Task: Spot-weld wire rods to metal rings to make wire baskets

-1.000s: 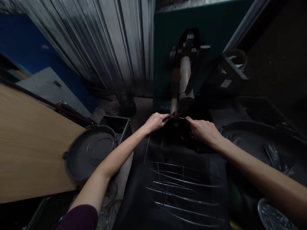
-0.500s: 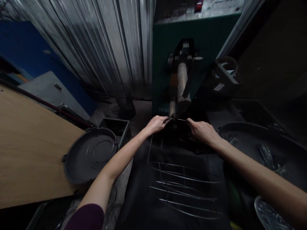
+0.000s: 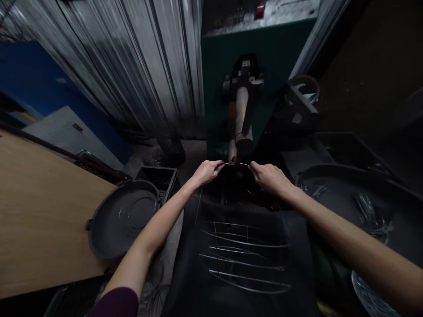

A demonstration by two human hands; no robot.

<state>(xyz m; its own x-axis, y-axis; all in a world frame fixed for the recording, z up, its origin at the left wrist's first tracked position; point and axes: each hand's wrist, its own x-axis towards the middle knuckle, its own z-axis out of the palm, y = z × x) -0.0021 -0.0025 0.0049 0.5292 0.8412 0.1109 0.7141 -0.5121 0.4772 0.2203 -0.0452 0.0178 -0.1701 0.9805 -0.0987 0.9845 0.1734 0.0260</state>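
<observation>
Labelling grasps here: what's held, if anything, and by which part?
A thin curved wire: the left hand pinches its left side, the right hand its right, the middle spanning between them. Whether they grip the very ends can't be told.

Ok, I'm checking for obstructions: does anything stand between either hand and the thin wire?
Nothing visible does: the left hand and right hand pinch the thin wire at opposite sides. Between them, the lower tip of the narrow rod sits by the wire; it is too dark to tell whether they touch.
</observation>
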